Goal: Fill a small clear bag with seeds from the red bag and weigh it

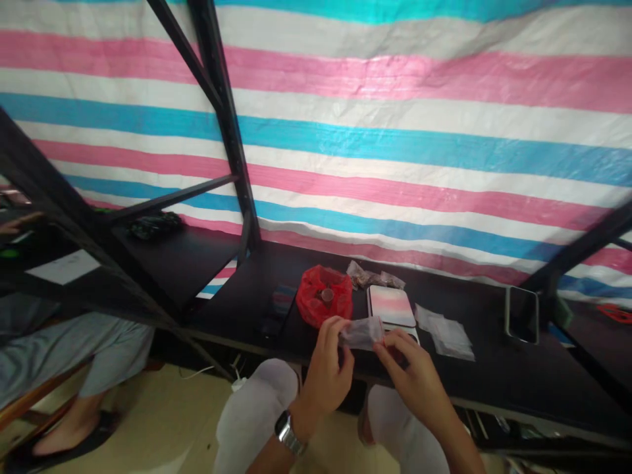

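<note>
A small clear plastic zip bag [363, 333] is stretched between my two hands above the front of the black table. My left hand [330, 368] pinches its left end, and a watch is on that wrist. At the bag's other end, the fingers of my right hand [405, 362] are closed on its edge. Just behind the bag is a white digital scale [392, 305] with a shiny square plate, partly covered by my right hand. A red plastic bag [316, 289] lines a round container to the left, with a small cup [327, 295] and small dark pieces inside.
Several flat clear bags [450, 336] lie right of the scale. Filled small bags [375, 276] lie behind it. A phone [522, 315] rests farther right. Black metal posts [232, 125] frame the table [494, 375] before a striped sheet [419, 151]. Another person's leg [99, 355] shows at left.
</note>
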